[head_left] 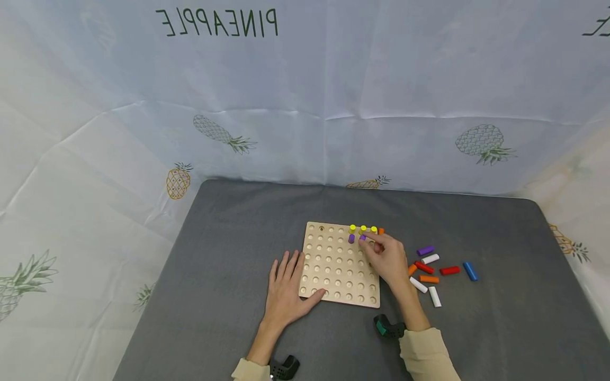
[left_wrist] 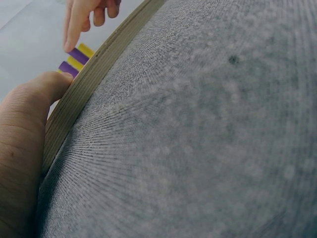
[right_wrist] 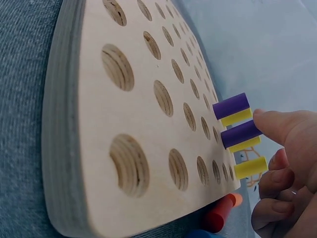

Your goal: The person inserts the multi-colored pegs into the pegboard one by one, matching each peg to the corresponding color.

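Observation:
A light wooden pegboard [head_left: 337, 267] with rows of round holes lies on the table. My left hand [head_left: 287, 291] rests at its left side, fingers spread along the edge and thumb over the front corner. At the far right part of the board, my right hand [head_left: 388, 259] pinches the top of a purple peg [right_wrist: 241, 134] standing in a hole, its other fingers curled. Just left of it stands a second purple peg [head_left: 351, 238]. Behind them, yellow pegs [head_left: 352, 228] stand in the back row.
Loose pegs lie right of the board, among them a purple one [head_left: 425, 250], a blue one [head_left: 470, 271], a red one [head_left: 450, 270], an orange one [head_left: 429, 279] and a white one [head_left: 434, 296]. An orange peg [head_left: 380, 231] lies by the back right corner. A pineapple-print cloth [head_left: 295, 148] hangs behind.

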`<act>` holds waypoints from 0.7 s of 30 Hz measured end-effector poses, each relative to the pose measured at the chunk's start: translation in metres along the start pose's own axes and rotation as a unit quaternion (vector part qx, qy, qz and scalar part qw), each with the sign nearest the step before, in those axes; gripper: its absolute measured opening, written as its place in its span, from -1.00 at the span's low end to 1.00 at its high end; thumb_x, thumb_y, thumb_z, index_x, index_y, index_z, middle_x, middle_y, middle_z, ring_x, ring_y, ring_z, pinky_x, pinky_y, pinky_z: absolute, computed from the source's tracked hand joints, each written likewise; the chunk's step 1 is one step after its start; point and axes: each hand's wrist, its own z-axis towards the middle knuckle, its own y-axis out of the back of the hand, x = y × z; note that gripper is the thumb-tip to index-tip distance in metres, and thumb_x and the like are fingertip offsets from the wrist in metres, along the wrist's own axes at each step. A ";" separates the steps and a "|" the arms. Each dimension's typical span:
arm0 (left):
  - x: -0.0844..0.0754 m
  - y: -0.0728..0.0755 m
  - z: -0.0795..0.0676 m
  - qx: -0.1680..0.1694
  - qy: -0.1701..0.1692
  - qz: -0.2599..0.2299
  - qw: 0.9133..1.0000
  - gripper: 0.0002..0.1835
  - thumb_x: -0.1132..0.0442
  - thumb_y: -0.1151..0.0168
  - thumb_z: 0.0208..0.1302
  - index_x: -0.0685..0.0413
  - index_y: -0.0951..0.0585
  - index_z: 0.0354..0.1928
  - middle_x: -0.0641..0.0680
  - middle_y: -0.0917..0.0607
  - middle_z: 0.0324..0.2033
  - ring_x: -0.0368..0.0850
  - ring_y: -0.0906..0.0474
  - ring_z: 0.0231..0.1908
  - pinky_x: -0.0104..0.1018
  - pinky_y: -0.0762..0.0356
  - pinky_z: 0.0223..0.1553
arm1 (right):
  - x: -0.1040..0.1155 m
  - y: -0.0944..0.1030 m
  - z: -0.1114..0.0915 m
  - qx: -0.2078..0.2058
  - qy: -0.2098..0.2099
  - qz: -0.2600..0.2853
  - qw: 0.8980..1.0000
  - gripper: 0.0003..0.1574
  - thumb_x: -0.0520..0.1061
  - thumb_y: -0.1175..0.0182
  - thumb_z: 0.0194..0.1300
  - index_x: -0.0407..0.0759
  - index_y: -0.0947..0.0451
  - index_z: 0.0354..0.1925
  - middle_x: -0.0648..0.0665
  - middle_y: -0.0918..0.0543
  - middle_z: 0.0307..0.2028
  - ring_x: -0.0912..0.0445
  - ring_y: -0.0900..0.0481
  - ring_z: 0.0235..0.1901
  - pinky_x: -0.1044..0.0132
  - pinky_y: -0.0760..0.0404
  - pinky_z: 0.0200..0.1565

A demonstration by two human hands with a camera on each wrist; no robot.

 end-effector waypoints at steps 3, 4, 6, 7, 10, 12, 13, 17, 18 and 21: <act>0.000 0.000 0.000 -0.001 0.000 0.002 1.000 0.11 -0.44 -0.30 0.09 0.07 -0.28 0.56 0.17 -0.41 0.49 0.19 -0.24 0.54 0.20 -0.06 0.55 | 0.000 0.000 0.000 0.000 0.001 0.001 1.000 -0.65 -0.06 -0.43 0.28 -0.14 -0.78 0.01 -0.09 -0.37 -0.58 0.16 -0.21 -0.66 0.40 -0.11 -0.61; 0.000 0.000 0.000 0.000 0.000 0.003 1.000 0.11 -0.44 -0.30 0.09 0.07 -0.27 0.56 0.17 -0.41 0.49 0.19 -0.24 0.54 0.20 -0.06 0.55 | -0.001 0.000 0.000 0.000 0.002 0.001 1.000 -0.65 -0.06 -0.44 0.28 -0.14 -0.78 0.02 -0.09 -0.37 -0.58 0.16 -0.21 -0.67 0.41 -0.11 -0.61; 0.000 0.000 0.000 0.001 0.001 0.003 1.000 0.11 -0.44 -0.30 0.09 0.06 -0.27 0.56 0.16 -0.40 0.50 0.19 -0.23 0.54 0.20 -0.06 0.56 | -0.001 0.000 0.000 0.000 0.003 0.001 1.000 -0.65 -0.05 -0.43 0.28 -0.13 -0.78 0.02 -0.08 -0.37 -0.59 0.17 -0.20 -0.67 0.41 -0.10 -0.62; 0.000 0.000 0.000 0.002 0.002 0.002 1.000 0.11 -0.44 -0.30 0.09 0.06 -0.27 0.56 0.16 -0.40 0.50 0.19 -0.23 0.55 0.20 -0.06 0.56 | -0.001 0.000 0.000 0.000 0.003 0.001 1.000 -0.65 -0.05 -0.43 0.29 -0.13 -0.78 0.02 -0.08 -0.37 -0.59 0.18 -0.20 -0.68 0.41 -0.10 -0.63; 0.000 0.000 0.000 0.005 0.004 0.000 1.000 0.11 -0.44 -0.30 0.10 0.06 -0.26 0.57 0.16 -0.39 0.50 0.19 -0.21 0.55 0.20 -0.05 0.56 | -0.002 0.000 0.000 0.002 0.005 -0.001 1.000 -0.65 -0.04 -0.43 0.30 -0.13 -0.78 0.01 -0.07 -0.35 -0.60 0.18 -0.19 -0.69 0.41 -0.09 -0.64; 0.000 0.001 0.000 0.004 0.004 -0.003 1.000 0.11 -0.44 -0.30 0.10 0.06 -0.26 0.56 0.17 -0.39 0.50 0.19 -0.21 0.55 0.21 -0.05 0.56 | -0.003 0.000 0.000 0.007 0.008 -0.003 1.000 -0.66 -0.04 -0.42 0.30 -0.14 -0.77 0.00 -0.07 -0.35 -0.60 0.19 -0.19 -0.70 0.42 -0.09 -0.64; 0.000 0.001 0.000 0.003 0.004 -0.005 1.000 0.11 -0.43 -0.30 0.09 0.06 -0.26 0.56 0.17 -0.39 0.50 0.20 -0.21 0.55 0.22 -0.06 0.56 | -0.003 0.000 0.001 0.010 0.011 -0.005 1.000 -0.66 -0.05 -0.41 0.31 -0.15 -0.77 0.01 -0.07 -0.35 -0.60 0.19 -0.19 -0.69 0.42 -0.10 -0.63; 0.000 0.001 0.000 0.001 0.002 -0.008 1.000 0.11 -0.43 -0.31 0.09 0.07 -0.27 0.56 0.17 -0.40 0.49 0.20 -0.22 0.55 0.24 -0.08 0.54 | -0.005 -0.001 0.001 0.023 0.011 -0.011 1.000 -0.67 -0.06 -0.39 0.33 -0.15 -0.75 0.02 -0.05 -0.36 -0.59 0.19 -0.22 -0.68 0.42 -0.13 -0.62; 0.000 0.001 0.000 0.001 0.002 -0.008 1.000 0.11 -0.43 -0.31 0.09 0.07 -0.27 0.56 0.17 -0.40 0.49 0.20 -0.22 0.55 0.24 -0.08 0.54 | -0.005 -0.001 0.001 0.027 0.008 -0.011 1.000 -0.67 -0.06 -0.38 0.34 -0.15 -0.75 0.03 -0.05 -0.36 -0.59 0.18 -0.22 -0.68 0.42 -0.13 -0.62; -0.001 0.001 0.000 0.003 0.003 -0.007 1.000 0.10 -0.42 -0.31 0.09 0.06 -0.27 0.56 0.17 -0.40 0.50 0.20 -0.22 0.55 0.25 -0.09 0.53 | -0.006 -0.002 0.001 0.040 -0.005 -0.009 0.999 -0.67 -0.05 -0.35 0.37 -0.13 -0.73 0.04 -0.04 -0.37 -0.60 0.18 -0.24 -0.67 0.41 -0.14 -0.62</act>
